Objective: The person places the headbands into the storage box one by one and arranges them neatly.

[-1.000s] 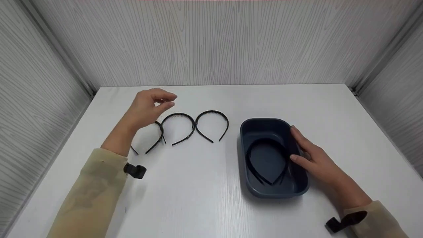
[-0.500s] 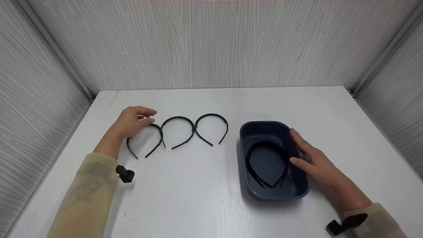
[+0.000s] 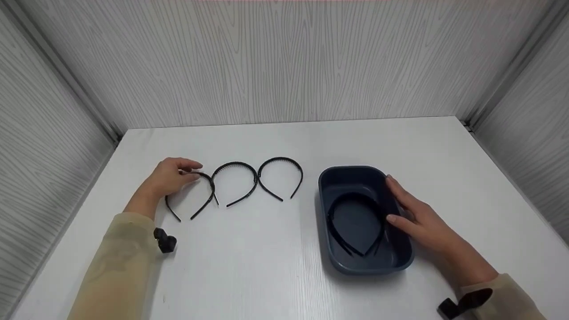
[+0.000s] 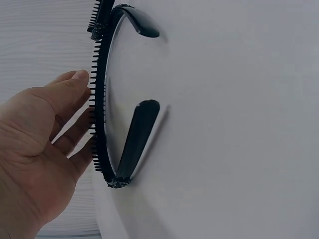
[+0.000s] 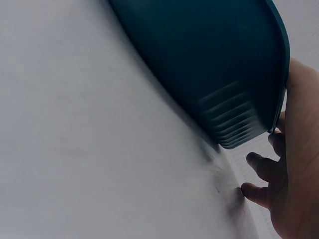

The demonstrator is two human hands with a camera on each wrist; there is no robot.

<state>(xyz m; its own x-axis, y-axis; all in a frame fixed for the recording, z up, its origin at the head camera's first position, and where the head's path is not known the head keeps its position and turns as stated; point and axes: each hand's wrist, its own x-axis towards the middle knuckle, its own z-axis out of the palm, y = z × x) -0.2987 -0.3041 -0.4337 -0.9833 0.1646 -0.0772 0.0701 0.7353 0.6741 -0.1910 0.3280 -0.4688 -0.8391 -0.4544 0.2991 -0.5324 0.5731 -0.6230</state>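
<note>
Three black toothed headbands lie in a row on the white table. My left hand (image 3: 171, 178) is at the top of the leftmost headband (image 3: 208, 202). In the left wrist view its thumb and fingers (image 4: 70, 94) are beside the comb teeth of that headband (image 4: 101, 109), with a gap between thumb and fingers. The middle headband (image 3: 249, 192) and the right headband (image 3: 301, 173) lie untouched. A dark blue plastic bin (image 3: 331, 262) holds black headbands (image 3: 336, 235), nested so that their number is unclear. My right hand (image 3: 422, 222) grips the bin's right rim, thumb over the edge.
The table (image 3: 249, 275) is bounded by a grey wood-grain panel (image 3: 284, 62) at the back and by side panels left and right. The neighbouring headbands touch or overlap at their sides.
My left hand has moved left and down from above the row to the leftmost headband. My right hand has stayed on the bin. The view has tilted slightly.
</note>
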